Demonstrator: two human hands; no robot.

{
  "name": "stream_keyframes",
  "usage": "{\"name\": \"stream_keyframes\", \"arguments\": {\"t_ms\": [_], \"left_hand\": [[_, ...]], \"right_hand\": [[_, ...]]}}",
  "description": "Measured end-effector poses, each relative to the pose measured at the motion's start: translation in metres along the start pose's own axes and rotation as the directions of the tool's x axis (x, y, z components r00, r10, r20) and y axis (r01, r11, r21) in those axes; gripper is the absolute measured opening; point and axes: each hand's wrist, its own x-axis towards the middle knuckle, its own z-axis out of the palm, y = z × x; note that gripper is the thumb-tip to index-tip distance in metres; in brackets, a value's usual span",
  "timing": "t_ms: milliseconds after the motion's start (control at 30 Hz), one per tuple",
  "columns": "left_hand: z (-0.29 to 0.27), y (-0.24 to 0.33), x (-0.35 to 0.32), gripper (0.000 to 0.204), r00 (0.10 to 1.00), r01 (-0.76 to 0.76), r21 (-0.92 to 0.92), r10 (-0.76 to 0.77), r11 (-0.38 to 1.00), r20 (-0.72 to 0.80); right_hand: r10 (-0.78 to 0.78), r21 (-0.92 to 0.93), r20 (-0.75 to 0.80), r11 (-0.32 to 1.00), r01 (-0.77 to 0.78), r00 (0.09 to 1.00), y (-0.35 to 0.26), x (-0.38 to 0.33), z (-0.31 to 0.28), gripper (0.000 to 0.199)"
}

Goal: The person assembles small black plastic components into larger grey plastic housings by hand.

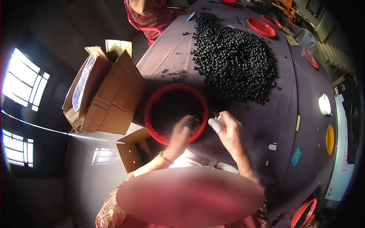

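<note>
A round red basin (pixel 150 127) stands at the near edge of the cloth-covered table, dark inside with small black pieces. My left hand (pixel 181 133) is over its right side, fingers curled down and smeared by motion; whether they hold anything is unclear. Just right of the rim, my right hand (pixel 230 133) is closed in a pinch, with pale coverings on the fingertips. Something small and dark shows at its fingertips, too small to name. Beyond both hands spreads a large heap of small black ring-like parts (pixel 235 60).
An open cardboard box (pixel 114 95) stands left of the basin, another box (pixel 131 154) lower down. Red trays (pixel 261 27), a white bowl (pixel 324 104), a yellow dish (pixel 329 140) and a red basket (pixel 304 212) lie rightward. A person (pixel 152 17) sits at the far left.
</note>
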Motion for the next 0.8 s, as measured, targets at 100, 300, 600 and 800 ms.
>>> {"name": "stream_keyframes", "arguments": {"t_ms": [100, 300, 600, 800], "left_hand": [[0.019, 0.0, -0.006, 0.028, 0.995, 0.09, -0.243, -0.075, 0.966, 0.067], [0.034, 0.012, -0.005, 0.027, 0.99, 0.117, -0.258, -0.09, 0.959, 0.111], [-0.034, 0.012, 0.028, 0.03, 0.759, -0.389, 0.729, 0.644, 0.564, -0.093], [-0.059, -0.006, 0.042, 0.014, 0.674, -0.325, 0.848, 0.732, 0.419, -0.103]], "right_hand": [[-0.019, -0.058, 0.108, 0.998, 0.025, 0.994, -0.015, -0.011, -0.007, 0.022], [-0.018, 0.075, 0.072, 0.997, 0.012, 0.997, -0.006, -0.019, -0.002, 0.022], [0.247, -0.326, -0.065, 0.911, -0.254, 0.967, 0.06, 0.018, -0.004, 0.023], [0.301, -0.418, -0.051, 0.86, -0.294, 0.952, 0.099, 0.046, 0.029, 0.025]]}}
